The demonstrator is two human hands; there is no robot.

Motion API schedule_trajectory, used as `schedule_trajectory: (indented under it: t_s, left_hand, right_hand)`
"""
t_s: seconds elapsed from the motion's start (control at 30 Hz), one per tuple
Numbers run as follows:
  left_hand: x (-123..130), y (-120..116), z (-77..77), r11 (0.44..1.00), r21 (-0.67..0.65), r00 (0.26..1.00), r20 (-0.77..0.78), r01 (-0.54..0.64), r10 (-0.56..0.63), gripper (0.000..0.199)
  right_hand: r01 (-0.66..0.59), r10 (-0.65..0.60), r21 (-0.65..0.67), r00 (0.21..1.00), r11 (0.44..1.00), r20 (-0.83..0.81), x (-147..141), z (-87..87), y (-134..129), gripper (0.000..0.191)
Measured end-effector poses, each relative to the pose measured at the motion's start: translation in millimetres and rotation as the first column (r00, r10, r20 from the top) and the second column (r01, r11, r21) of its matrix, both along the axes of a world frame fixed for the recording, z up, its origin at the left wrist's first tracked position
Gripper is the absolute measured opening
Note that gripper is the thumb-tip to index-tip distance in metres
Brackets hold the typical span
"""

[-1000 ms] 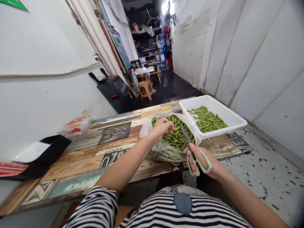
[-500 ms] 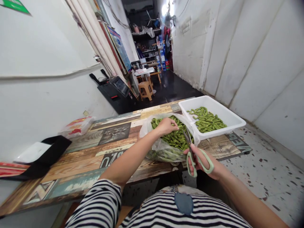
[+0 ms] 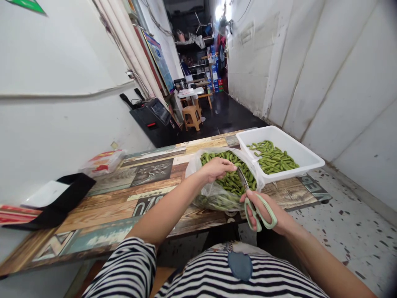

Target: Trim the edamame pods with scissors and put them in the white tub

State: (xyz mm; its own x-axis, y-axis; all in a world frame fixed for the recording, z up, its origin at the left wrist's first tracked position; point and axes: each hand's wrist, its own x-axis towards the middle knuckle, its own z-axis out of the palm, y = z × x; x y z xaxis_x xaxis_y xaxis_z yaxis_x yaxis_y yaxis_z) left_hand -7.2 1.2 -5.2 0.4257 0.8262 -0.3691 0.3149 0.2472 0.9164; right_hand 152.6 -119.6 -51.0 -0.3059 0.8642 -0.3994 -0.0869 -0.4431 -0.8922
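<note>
The right hand [image 3: 268, 209] grasps a pair of scissors [image 3: 269, 216] with pale green handles, its fingers closed about the loops. The blades point away from the person, over the contents of the bag, with the tip just beside the left fingertips; contact between the two cannot be determined.

The left hand [image 3: 217, 167] is above the bag, thumb and fingertips drawn together. Whether a pod is gripped there cannot be told, as the detail is too small.

The clear plastic bag [image 3: 214, 203] sits at the near edge of the patterned wood surface [image 3: 118, 215], right of its middle, mouth open and rim folded outward. It is filled with green pods [image 3: 231, 184].

The white tray [image 3: 305, 159] stands at the far right corner of the surface, close beside the bag. A second batch of pods [image 3: 277, 160] lies within, leaving part of the tray floor bare toward the right.

Along the far edge, toward the left, a clear package with red and yellow markings [image 3: 104, 162] rests near the wall. A black item [image 3: 76, 188] is at the left end of the surface, with a white object [image 3: 46, 193] beside it.
</note>
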Motion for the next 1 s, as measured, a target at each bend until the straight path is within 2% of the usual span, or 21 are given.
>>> schedule_trajectory:
  t_s: [0.07,0.13,0.3,0.43,0.67,0.77,0.83,0.9,1.0]
  left_hand:
    - [1,0,-1.6,0.998,-0.062,0.996,0.086,0.02,-0.014,0.026]
    - [2,0,-3.9,0.996,-0.076,0.994,0.109,0.041,-0.033,0.024]
    - [6,-4,-12.0,0.999,-0.049,0.995,0.094,0.016,-0.011,0.023]
    - [12,-10,-13.7,0.998,-0.042,0.993,0.107,-0.051,0.055,0.021]
    - [22,-22,-17.7,0.986,-0.103,0.976,0.164,-0.129,0.145,0.026]
    - [23,-25,-18.8,0.986,-0.083,0.977,0.151,-0.141,0.153,0.025]
    - [26,-21,-12.0,0.986,-0.03,0.974,0.155,-0.162,0.165,0.022]
    - [36,-8,1.9,0.979,0.07,0.967,0.184,-0.19,0.175,0.02]
    - [60,19,27.4,0.955,0.275,0.984,0.17,-0.106,0.06,0.016]
  right_hand:
    - [-0.022,0.02,-0.014,0.993,1.0,-0.113,1,-0.5,-1,0.046]
    - [-0.033,0.029,-0.018,0.985,0.999,-0.167,1,-1.3,-1,0.046]
    - [0.009,-0.007,0.023,0.996,1.0,-0.088,-2,0.4,1,0.047]
    - [0.018,-0.017,0.023,0.998,1.0,-0.068,-3,1.8,2,0.047]
    - [0.028,-0.024,0.055,0.998,0.998,-0.066,3,-5.8,4,0.047]
    - [0.053,-0.051,0.032,0.998,0.998,-0.043,3,-7.4,4,0.048]
    - [0.055,-0.055,-0.008,0.997,0.998,-0.061,3,-7.8,4,0.047]
    - [0.026,-0.031,-0.045,0.993,0.999,-0.113,1,-8.2,2,0.046]
    - [-0.022,0.005,-0.087,0.983,0.996,-0.183,2,-9.2,-3,0.047]
